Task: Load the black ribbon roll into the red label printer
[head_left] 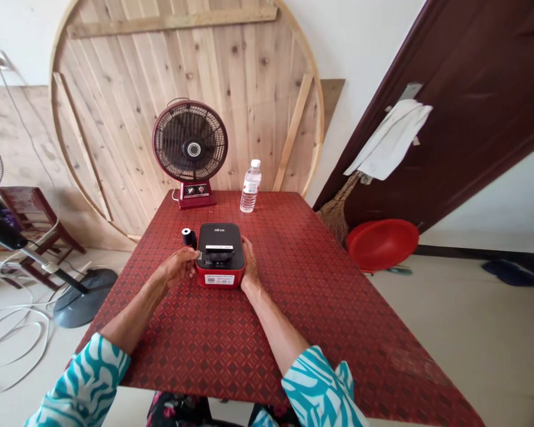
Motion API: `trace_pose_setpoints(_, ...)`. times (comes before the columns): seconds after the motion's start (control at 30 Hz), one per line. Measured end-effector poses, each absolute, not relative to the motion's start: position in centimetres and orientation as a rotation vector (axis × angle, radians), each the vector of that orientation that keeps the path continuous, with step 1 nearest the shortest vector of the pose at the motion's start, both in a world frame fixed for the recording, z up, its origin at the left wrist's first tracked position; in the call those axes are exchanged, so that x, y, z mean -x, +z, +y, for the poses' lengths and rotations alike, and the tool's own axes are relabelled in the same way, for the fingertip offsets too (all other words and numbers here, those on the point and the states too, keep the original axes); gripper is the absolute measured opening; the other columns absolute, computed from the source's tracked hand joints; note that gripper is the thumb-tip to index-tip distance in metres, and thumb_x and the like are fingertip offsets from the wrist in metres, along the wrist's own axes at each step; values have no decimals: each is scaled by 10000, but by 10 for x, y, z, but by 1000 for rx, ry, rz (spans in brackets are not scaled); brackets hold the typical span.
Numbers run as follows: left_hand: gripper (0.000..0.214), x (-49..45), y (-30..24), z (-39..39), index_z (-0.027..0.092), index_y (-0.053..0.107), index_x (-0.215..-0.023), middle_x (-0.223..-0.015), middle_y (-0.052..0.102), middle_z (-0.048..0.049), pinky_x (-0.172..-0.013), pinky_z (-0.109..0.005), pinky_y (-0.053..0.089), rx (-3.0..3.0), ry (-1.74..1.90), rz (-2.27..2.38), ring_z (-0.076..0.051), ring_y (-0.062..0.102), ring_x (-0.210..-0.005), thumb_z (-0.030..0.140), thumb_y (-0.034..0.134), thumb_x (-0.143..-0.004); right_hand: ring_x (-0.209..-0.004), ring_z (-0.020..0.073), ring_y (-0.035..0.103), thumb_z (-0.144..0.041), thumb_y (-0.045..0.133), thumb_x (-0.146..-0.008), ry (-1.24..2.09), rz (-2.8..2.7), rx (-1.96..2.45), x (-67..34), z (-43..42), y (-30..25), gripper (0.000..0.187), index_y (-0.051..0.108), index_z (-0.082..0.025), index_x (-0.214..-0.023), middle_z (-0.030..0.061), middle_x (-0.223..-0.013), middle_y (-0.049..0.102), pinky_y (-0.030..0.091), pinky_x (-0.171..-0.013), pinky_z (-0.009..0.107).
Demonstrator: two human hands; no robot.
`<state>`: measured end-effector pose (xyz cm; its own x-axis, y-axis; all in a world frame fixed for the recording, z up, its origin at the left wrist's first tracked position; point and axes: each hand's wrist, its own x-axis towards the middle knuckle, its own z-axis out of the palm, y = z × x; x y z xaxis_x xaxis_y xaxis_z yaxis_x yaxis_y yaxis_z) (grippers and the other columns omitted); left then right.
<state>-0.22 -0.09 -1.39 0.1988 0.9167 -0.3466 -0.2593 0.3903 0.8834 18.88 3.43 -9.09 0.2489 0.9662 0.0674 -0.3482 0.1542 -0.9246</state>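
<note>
A small red box-shaped appliance with a black lid (219,252) stands on the red patterned table (293,284), a white label on its near face. My left hand (179,266) touches its left side with curled fingers. My right hand (249,261) presses flat against its right side. Just left of the appliance, behind my left hand, stands a small black cylinder (188,236).
A dark red desk fan (190,151) and a clear water bottle (250,186) stand at the table's far end. A round wooden tabletop leans on the wall behind. Right of the table are a red basin (382,242), a broom and a brown door. A pedestal fan base (82,288) and cables lie on the floor at left.
</note>
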Motion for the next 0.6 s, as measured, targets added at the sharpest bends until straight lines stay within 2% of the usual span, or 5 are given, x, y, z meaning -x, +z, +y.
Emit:
trace_pose_setpoints(0.27,271,1,-14,1,182,457,-734,-503,604,51,-333,-159,393,-788,983,1068,-93,544,-339,176,722,-674,-1009,204,631,-562,545,-765,1187,-688,908,-186,30,-84,538,562,-263,-1212,13,-1149,682,483,-881,355)
trace_pose_setpoints(0.6,343,1,-9,-7,182,449,-711,-517,602,47,-387,-157,425,-887,983,1125,-73,535,-374,263,774,-633,-1153,222,556,-557,518,-787,1125,-800,939,-191,28,-86,525,572,-242,-1203,42,-1282,614,401,-1000,380)
